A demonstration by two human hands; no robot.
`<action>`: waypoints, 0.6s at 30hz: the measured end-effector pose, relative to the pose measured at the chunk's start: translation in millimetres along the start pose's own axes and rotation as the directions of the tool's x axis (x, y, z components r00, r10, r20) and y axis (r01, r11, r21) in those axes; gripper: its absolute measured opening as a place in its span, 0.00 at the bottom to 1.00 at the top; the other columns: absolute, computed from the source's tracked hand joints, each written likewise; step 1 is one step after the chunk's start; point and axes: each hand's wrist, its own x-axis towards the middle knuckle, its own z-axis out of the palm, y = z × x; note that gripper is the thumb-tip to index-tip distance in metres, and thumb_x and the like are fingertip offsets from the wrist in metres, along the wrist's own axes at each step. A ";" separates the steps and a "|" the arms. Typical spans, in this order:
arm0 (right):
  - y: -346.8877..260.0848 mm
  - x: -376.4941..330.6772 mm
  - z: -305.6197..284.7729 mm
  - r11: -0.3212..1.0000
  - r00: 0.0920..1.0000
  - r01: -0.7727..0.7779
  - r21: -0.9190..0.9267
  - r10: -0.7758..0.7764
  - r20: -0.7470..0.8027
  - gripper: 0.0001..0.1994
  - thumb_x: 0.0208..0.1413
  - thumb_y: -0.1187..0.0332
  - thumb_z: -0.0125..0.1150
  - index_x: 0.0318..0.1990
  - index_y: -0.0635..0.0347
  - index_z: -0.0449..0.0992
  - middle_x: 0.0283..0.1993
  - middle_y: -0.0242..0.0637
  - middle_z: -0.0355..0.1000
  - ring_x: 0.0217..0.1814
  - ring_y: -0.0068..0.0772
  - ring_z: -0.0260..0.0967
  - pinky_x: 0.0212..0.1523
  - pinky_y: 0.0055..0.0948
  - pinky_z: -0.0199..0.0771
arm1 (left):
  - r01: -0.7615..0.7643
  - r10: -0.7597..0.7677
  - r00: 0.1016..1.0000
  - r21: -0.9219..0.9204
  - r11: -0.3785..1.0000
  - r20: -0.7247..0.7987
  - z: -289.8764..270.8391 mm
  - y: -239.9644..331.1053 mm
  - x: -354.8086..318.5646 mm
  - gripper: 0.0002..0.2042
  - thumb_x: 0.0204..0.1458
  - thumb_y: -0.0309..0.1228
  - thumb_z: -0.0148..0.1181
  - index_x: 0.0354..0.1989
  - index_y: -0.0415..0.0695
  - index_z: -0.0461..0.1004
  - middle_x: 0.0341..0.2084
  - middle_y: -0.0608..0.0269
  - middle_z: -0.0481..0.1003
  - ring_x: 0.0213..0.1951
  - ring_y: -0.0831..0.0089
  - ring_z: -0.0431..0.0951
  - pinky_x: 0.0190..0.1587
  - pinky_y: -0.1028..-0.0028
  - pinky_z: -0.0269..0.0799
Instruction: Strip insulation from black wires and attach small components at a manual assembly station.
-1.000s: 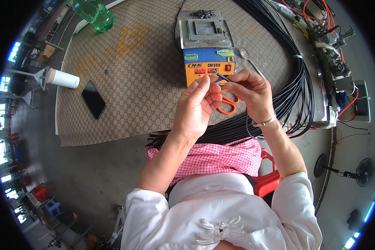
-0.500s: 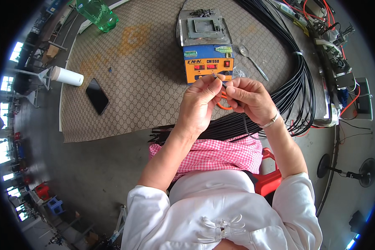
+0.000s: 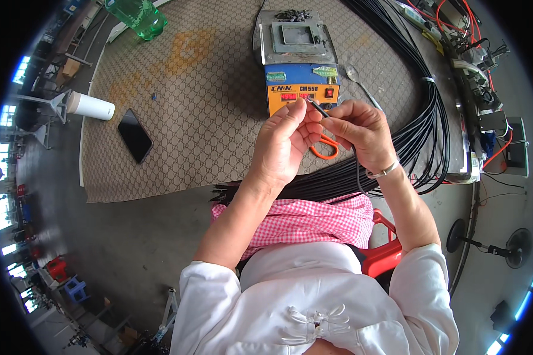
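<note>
My right hand (image 3: 366, 135) pinches a black cable (image 3: 320, 109) between thumb and fingers, just behind its end. From that grip the cable runs down past my wrist toward the bundle. At the stripped-looking tip, my left hand (image 3: 282, 139) has its thumb and forefinger pressed together, its other fingers curled; the fine wires there are too small to make out. Both hands are raised in front of a blue and orange solder pot (image 3: 302, 76) with a metal top tray. Orange loop handles (image 3: 326, 149), apparently of scissors, lie below the hands, partly hidden.
A large bundle of black cables (image 3: 435, 130) curves along the table's right side and front edge. A metal spoon (image 3: 364, 87) lies beside the solder pot. Farther left are a phone (image 3: 135, 136), a white cup (image 3: 91, 106) and a green bottle (image 3: 139, 18). Pink checked cloth (image 3: 305, 220) covers my lap.
My right hand has shifted slightly, and more of the black cable shows between the hands. The left fingers have loosened their curl somewhat, uncovering more of the orange handles.
</note>
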 end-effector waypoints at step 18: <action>-2.6 23.5 7.7 0.971 0.997 0.066 -0.230 -0.074 -0.025 0.05 0.44 0.77 0.62 0.29 0.65 0.73 0.25 0.28 0.70 0.26 0.11 0.64 0.26 0.13 0.66 | -0.041 0.040 0.999 -0.029 0.999 -0.034 -12.5 8.5 13.5 0.08 0.53 0.34 0.51 0.32 0.43 0.71 0.26 0.67 0.73 0.28 0.79 0.72 0.34 0.78 0.70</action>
